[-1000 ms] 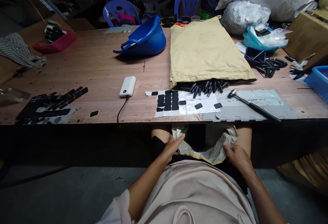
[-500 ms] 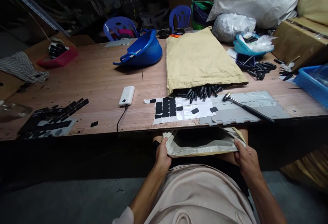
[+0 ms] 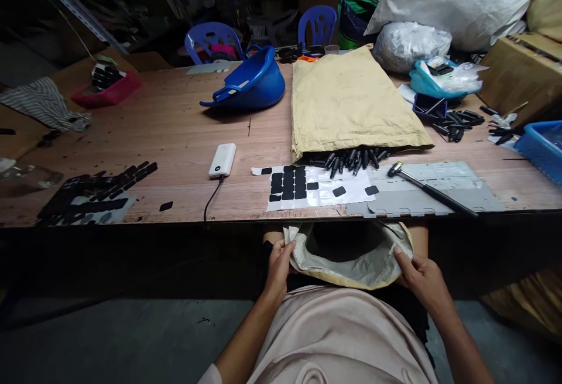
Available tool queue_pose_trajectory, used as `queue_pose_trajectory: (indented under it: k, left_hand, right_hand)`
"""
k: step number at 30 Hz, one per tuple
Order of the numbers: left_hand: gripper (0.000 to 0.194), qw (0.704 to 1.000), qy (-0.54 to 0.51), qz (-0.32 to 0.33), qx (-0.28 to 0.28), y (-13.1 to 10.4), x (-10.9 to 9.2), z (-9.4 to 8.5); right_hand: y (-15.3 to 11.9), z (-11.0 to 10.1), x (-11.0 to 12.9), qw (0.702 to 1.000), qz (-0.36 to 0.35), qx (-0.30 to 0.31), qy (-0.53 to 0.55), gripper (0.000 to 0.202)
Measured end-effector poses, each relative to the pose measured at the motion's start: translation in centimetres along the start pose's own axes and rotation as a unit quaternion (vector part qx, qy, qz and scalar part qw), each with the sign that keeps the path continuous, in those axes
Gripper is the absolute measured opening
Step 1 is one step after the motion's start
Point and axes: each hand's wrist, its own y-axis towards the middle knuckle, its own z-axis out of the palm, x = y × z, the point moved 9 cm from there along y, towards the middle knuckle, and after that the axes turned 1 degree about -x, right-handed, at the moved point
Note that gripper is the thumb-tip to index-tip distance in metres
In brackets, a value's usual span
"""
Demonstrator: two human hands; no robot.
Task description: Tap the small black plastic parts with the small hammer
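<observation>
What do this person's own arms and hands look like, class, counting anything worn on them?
The left hand and right hand are bare, with no gloves, rings or watch visible. The left forearm and right forearm are uncovered too. A pale sleeve shows on the left side at the picture's bottom edge; none shows on the right.

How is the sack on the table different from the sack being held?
The table sack lies flattened on the table; the held sack is below the table edge, gripped by the left hand and right hand.
The held sack gapes wide, showing its pale grey inside; the table sack mostly shows its outside, with black pieces poking out along its near edge.
Both are tan outside.
</observation>
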Motion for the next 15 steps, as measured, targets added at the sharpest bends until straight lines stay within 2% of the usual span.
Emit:
queue_pose_trajectory:
  k: [1, 3, 5, 6, 8, 10, 13, 15]
  left_hand:
    - [0.050, 1.000, 0.017, 0.013, -0.023, -0.4, -0.2, -0.9]
    - [0.052, 0.993, 0.043, 0.081, -0.079, -1.3, -1.8, -2.4]
    - [0.048, 0.976, 0.058, 0.180, -0.107, -2.6, -4.3, -2.7]
    - [0.046, 0.968, 0.062, 0.222, -0.103, -3.3, -5.6, -2.3]
    - [0.043, 0.959, 0.065, 0.269, -0.055, -4.4, -7.5, -0.1]
    - [0.040, 0.958, 0.074, 0.276, 0.017, -5.2, -8.5, 3.0]
    - [0.034, 0.950, 0.105, 0.264, 0.132, -6.3, -8.7, 7.3]
    - [0.031, 0.942, 0.117, 0.252, 0.190, -7.0, -8.0, 8.9]
  right_hand:
    - [-0.1, -0.5, -0.2, 0.999, 0.003, 0.008, -0.031, 0.063]
    - [0.2, -2.2, -0.2, 0.995, 0.008, 0.000, -0.095, 0.063]
    - [1.0, -4.4, 0.6, 0.991, 0.000, -0.037, -0.127, 0.061]
    - [1.4, -5.1, 1.5, 0.991, -0.013, -0.051, -0.126, 0.060]
    - [2.0, -5.4, 3.8, 0.993, -0.056, -0.049, -0.088, 0.057]
    - [2.0, -4.2, 6.7, 0.993, -0.112, -0.001, -0.024, 0.057]
    - [1.1, -1.3, 10.2, 0.976, -0.176, 0.120, 0.040, 0.061]
    - [1.0, -0.5, 10.8, 0.966, -0.195, 0.161, 0.061, 0.059]
